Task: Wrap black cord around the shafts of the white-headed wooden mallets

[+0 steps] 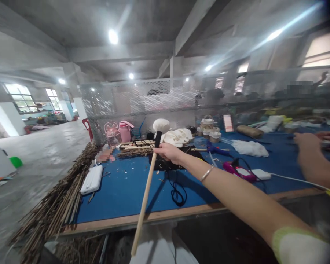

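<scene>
Nearest, at 6 o'clock, the lower end of a pale wooden stick (146,196) reaches past the near edge of the blue desk (121,190); it slants up to a black wrapping (158,138) and a cream, rounded head (161,125). The right hand (169,153) comes in from 4 o'clock, a silver bangle (207,173) on its wrist, its fingers closed around the stick at the foot of the black wrapping. The left hand is out of view, so I cannot tell its state. Below the right hand lies a looped black cord (178,196); at 8 o'clock are a white power bank (92,179) and, beside it, a heap of dry brown stalks (68,187) (a rather bristly one). At 3 o'clock sit a purple object (239,171) and, farther right, another person's hand (308,143), blurred. Farther back are a pink bottle (124,132) at 11 o'clock, bunched white cloth (178,137) at 12 and small tubs (215,136) at 1. Behind them all stands a perforated screen (143,97).
</scene>
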Action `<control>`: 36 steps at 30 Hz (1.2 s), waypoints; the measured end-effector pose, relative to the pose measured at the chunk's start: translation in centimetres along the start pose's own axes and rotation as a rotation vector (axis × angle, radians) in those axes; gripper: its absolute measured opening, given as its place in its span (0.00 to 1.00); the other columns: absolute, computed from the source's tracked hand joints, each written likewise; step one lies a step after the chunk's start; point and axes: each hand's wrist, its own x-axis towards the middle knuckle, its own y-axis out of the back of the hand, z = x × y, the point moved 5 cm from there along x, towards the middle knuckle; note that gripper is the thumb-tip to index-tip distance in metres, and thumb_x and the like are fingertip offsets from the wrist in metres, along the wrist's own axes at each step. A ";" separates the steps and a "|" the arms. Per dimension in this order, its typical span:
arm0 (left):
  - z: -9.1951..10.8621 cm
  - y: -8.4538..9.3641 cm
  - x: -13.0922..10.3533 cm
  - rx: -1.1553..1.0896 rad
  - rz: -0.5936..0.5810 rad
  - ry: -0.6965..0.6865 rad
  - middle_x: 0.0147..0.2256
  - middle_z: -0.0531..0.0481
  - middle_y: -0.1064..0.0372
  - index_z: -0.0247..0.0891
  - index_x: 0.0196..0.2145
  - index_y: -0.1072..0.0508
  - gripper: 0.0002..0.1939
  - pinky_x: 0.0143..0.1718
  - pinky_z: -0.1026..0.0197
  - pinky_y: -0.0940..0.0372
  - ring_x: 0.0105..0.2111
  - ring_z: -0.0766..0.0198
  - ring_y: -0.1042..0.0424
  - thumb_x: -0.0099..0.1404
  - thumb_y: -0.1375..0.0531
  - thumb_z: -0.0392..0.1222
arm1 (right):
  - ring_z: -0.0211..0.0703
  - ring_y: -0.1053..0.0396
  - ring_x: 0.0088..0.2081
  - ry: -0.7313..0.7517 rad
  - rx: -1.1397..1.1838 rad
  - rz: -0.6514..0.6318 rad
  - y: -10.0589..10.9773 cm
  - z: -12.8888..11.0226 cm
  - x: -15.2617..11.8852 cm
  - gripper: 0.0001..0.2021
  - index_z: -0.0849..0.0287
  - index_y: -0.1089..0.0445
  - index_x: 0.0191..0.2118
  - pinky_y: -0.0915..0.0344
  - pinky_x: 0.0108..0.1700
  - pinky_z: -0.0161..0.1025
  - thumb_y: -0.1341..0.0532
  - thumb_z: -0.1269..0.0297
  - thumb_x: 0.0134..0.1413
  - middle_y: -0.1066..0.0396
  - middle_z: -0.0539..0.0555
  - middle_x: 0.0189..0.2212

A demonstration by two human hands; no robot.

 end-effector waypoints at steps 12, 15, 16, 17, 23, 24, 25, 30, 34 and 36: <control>-8.8 22.3 1.2 -0.221 1.624 0.009 0.22 0.53 0.36 0.35 0.26 0.33 0.12 0.27 0.67 0.42 0.23 0.69 0.38 0.57 0.44 0.48 | 0.26 0.61 0.11 -0.120 0.098 -0.056 -2.5 6.6 5.6 0.16 0.58 0.47 0.21 0.66 0.13 0.29 0.38 0.59 0.43 0.54 0.39 0.09; -11.4 21.0 3.8 -0.178 1.464 0.102 0.21 0.55 0.38 0.35 0.26 0.33 0.15 0.27 0.66 0.44 0.22 0.69 0.40 0.57 0.45 0.51 | 0.26 0.61 0.11 -0.103 0.097 0.003 -1.7 7.5 5.2 0.16 0.59 0.46 0.20 0.66 0.12 0.29 0.37 0.58 0.41 0.54 0.40 0.09; -11.5 20.1 4.1 -0.176 1.391 0.115 0.20 0.55 0.38 0.35 0.27 0.33 0.16 0.26 0.66 0.44 0.21 0.70 0.40 0.56 0.44 0.52 | 0.26 0.61 0.11 -0.089 0.099 0.013 -1.5 7.5 5.0 0.16 0.59 0.45 0.21 0.66 0.12 0.29 0.37 0.58 0.41 0.54 0.40 0.09; -11.4 19.3 4.2 -0.181 1.325 0.125 0.20 0.55 0.38 0.35 0.27 0.33 0.16 0.25 0.67 0.45 0.21 0.70 0.41 0.54 0.43 0.53 | 0.26 0.61 0.11 -0.080 0.097 0.018 -1.3 7.4 4.8 0.15 0.59 0.44 0.21 0.66 0.12 0.30 0.37 0.58 0.41 0.54 0.40 0.09; -9.7 17.3 4.1 -0.161 1.275 0.249 0.19 0.56 0.37 0.35 0.24 0.34 0.16 0.21 0.68 0.47 0.19 0.71 0.41 0.46 0.36 0.50 | 0.26 0.59 0.11 -0.063 0.085 0.043 -0.9 6.4 3.6 0.14 0.62 0.38 0.23 0.65 0.13 0.30 0.38 0.56 0.44 0.50 0.42 0.10; -9.5 17.3 4.1 -0.157 1.295 0.258 0.19 0.55 0.37 0.35 0.24 0.33 0.16 0.21 0.68 0.47 0.19 0.71 0.41 0.47 0.37 0.51 | 0.26 0.59 0.11 -0.056 0.095 0.048 -0.9 6.3 3.4 0.14 0.62 0.39 0.23 0.65 0.13 0.30 0.38 0.56 0.44 0.50 0.42 0.10; -9.4 17.2 4.2 -0.162 1.308 0.257 0.19 0.54 0.36 0.34 0.24 0.32 0.16 0.21 0.68 0.47 0.19 0.71 0.41 0.48 0.38 0.51 | 0.26 0.59 0.11 -0.044 0.112 0.046 -0.8 6.3 3.3 0.14 0.61 0.39 0.23 0.65 0.13 0.30 0.38 0.56 0.45 0.51 0.41 0.10; -9.4 16.8 4.6 -0.289 1.348 0.177 0.18 0.55 0.37 0.33 0.26 0.31 0.17 0.20 0.68 0.48 0.17 0.72 0.42 0.51 0.39 0.52 | 0.26 0.61 0.12 0.042 0.261 -0.062 -0.6 6.2 2.5 0.13 0.60 0.40 0.28 0.64 0.13 0.28 0.38 0.56 0.45 0.53 0.39 0.12; -9.2 16.7 4.5 -0.358 1.356 0.073 0.18 0.55 0.37 0.33 0.27 0.31 0.17 0.20 0.68 0.47 0.18 0.72 0.42 0.51 0.39 0.53 | 0.26 0.61 0.12 0.092 0.290 -0.075 -0.5 6.0 2.4 0.14 0.61 0.39 0.31 0.66 0.13 0.28 0.38 0.56 0.45 0.52 0.39 0.13; -9.2 16.7 4.4 -0.384 1.359 0.021 0.19 0.54 0.36 0.33 0.27 0.31 0.17 0.21 0.68 0.47 0.18 0.72 0.41 0.52 0.39 0.52 | 0.26 0.62 0.12 0.119 0.299 -0.070 -0.5 5.9 2.4 0.14 0.61 0.38 0.32 0.66 0.13 0.29 0.38 0.56 0.45 0.53 0.39 0.13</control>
